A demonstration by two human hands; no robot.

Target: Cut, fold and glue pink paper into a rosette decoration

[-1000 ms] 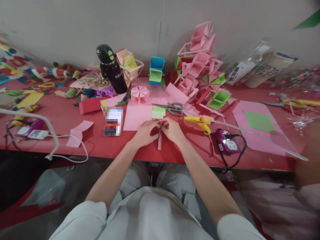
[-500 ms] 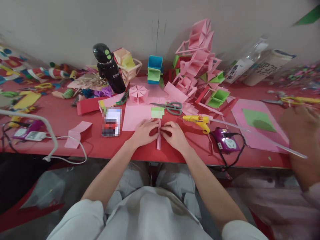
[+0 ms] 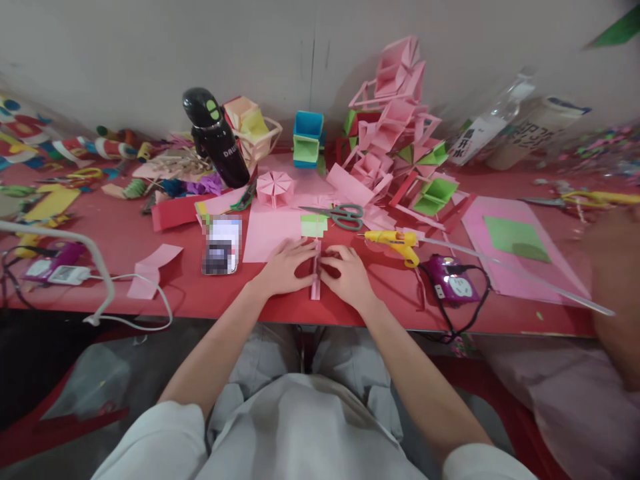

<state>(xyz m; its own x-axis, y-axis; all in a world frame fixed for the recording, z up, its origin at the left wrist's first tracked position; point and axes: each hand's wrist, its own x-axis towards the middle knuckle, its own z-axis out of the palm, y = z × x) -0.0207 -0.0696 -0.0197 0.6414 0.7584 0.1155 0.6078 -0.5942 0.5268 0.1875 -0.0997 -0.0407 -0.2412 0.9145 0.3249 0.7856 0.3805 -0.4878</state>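
A narrow folded pink paper strip (image 3: 315, 288) lies upright in the view on the red table, between my two hands. My left hand (image 3: 284, 268) pinches its left edge, thumb low and fingertips near its upper part. From the other side my right hand (image 3: 349, 276) grips the strip with curled thumb and fingers. Just beyond the fingertips are small green paper pieces (image 3: 311, 227) and grey-handled scissors (image 3: 345, 215). A pink paper sheet (image 3: 260, 230) spreads beside my left hand. To the right of my right hand rests a yellow glue gun (image 3: 397, 245).
A phone (image 3: 222, 244) and black bottle (image 3: 220, 147) stand left. Pink folded-paper structures (image 3: 385, 127) pile up at the back. On the right are a purple device (image 3: 454, 280), a clear stick (image 3: 545, 283) and another person's blurred arm (image 3: 613, 287). A white cable (image 3: 107, 293) crosses the left edge.
My right thumb and fingers have shifted slightly along the strip. The other person's arm at the far right has moved further right. The view has shifted slightly.
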